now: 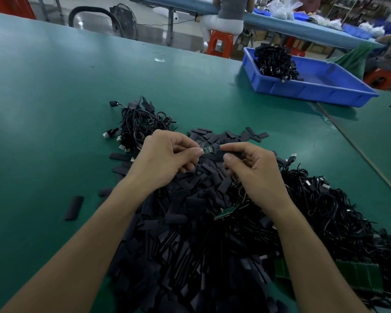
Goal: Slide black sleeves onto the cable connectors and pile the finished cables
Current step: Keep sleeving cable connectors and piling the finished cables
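Head view: the left hand pinches a cable connector between thumb and forefinger. The right hand pinches a black sleeve just beside the connector's tip, above the heap of sleeves. Finished cables lie just beyond the left hand. Green table spreads wide to the left; a blue tray stands near the far right edge.

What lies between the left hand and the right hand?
In the head view, a small green connector board: the left hand pinches it, and its free end points at the black sleeve the right hand pinches.
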